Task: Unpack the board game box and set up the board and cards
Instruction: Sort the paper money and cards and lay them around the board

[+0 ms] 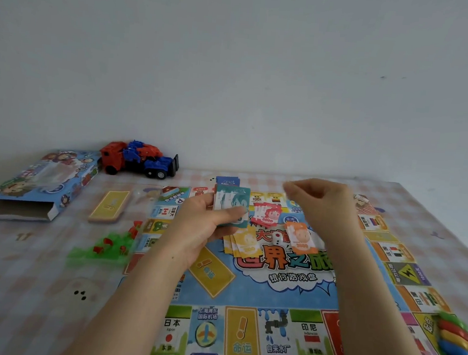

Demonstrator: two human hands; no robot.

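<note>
The colourful game board (288,291) lies flat on the table. My left hand (210,220) grips a stack of teal money cards (232,202) above the board's middle. My right hand (320,201) hovers over the board's far side with fingertips curled together; I cannot see anything in them. Red cards (266,215), orange cards (300,238) and yellow cards (243,244) lie in small piles on the board's centre. A blue card pile (227,180) sits at the far edge. The opened game box (39,184) lies at far left.
A yellow card deck (110,205) lies left of the board. Green and red plastic houses (110,244) sit in a heap beside it. A red-and-blue toy truck (139,158) stands by the wall. Coloured tokens (455,340) rest on the board's right corner.
</note>
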